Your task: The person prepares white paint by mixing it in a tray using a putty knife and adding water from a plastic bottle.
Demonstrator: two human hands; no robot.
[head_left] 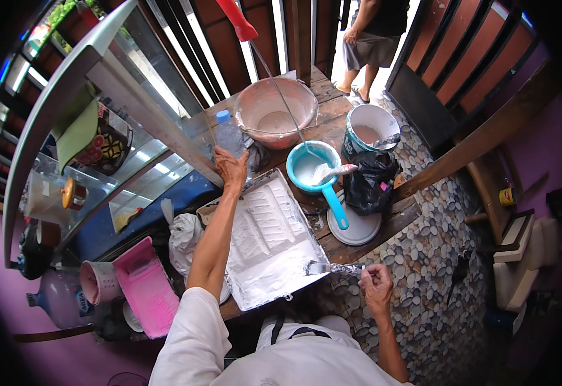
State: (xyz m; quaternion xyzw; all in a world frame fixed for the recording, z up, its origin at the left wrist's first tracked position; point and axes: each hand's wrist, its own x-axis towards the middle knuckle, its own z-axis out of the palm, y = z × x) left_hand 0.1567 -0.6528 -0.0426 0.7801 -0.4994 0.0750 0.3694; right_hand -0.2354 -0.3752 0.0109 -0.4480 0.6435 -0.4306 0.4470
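My left hand [231, 168] is closed around the lower part of a clear plastic bottle [229, 136] with a blue cap. That arm reaches over the left edge of a white-coated paint tray [269, 219]. At the tray's near right corner, my right hand [377, 286] pinches the end of a paint-smeared tool [345, 268], seemingly a brush. Its broad end rests on the white paint. Beyond the tray's right side stands a turquoise dipper [335, 204] with white paint and a white-smeared brush [333, 172] inside. A roller's thin metal rod [279, 90] rises from it to a red handle [237, 20].
Behind stand a large paint-stained bucket [274, 106] and a smaller pail [366, 122]. A black plastic bag [368, 183] and a grey lid [358, 225] lie right of the dipper. A glass display case [110, 128] and pink tray [146, 283] are left. Someone stands outside the doorway.
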